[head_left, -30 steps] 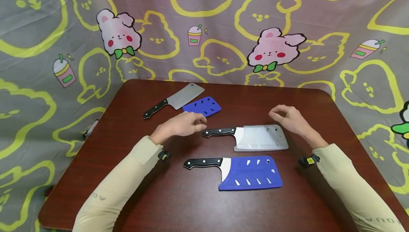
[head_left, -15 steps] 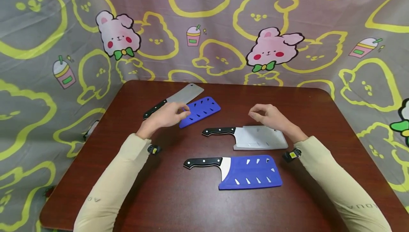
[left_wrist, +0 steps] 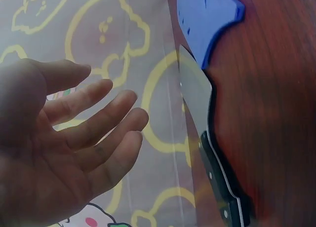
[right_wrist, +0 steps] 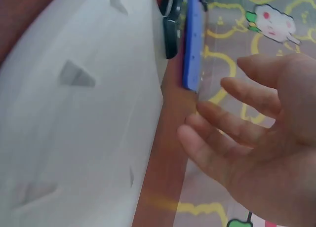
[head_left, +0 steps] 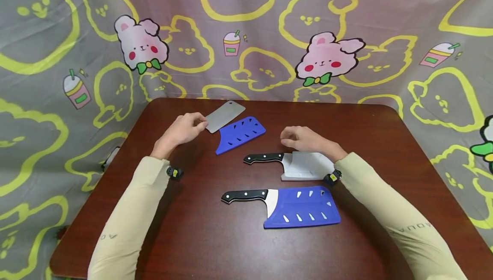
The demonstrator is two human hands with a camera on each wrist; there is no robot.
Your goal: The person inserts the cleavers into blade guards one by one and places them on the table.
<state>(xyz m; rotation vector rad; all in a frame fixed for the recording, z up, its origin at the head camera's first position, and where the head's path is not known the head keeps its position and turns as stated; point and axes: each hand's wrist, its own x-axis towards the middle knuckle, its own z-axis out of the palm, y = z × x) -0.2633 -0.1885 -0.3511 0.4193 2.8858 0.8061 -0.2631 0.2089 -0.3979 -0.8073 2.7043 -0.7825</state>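
Observation:
Above the bare cleaver (head_left: pixel 225 116) at the back left hovers my left hand (head_left: pixel 182 129), hiding its black handle in the head view. The left wrist view shows that handle (left_wrist: pixel 219 182) apart from the loosely bent fingers, which hold nothing. An empty blue blade cover (head_left: pixel 242 133) with slots lies beside the blade. My right hand (head_left: pixel 304 138), fingers relaxed, is over the far edge of a cleaver in a whitish cover (head_left: pixel 306 168). In the right wrist view this cover (right_wrist: pixel 89 98) fills the left side, with nothing in the hand.
Nearer the front, another black-handled cleaver wears a blue cover (head_left: pixel 304 209), its handle pointing left. All lie on a dark red-brown table (head_left: pixel 215 245) with rounded corners. A cartoon-printed curtain (head_left: pixel 262 19) hangs behind and along the sides.
My left hand has moved left and back, from beside the white-covered cleaver's handle to over the bare cleaver's handle. My right hand has shifted left across the white-covered cleaver. The cleavers stay put.

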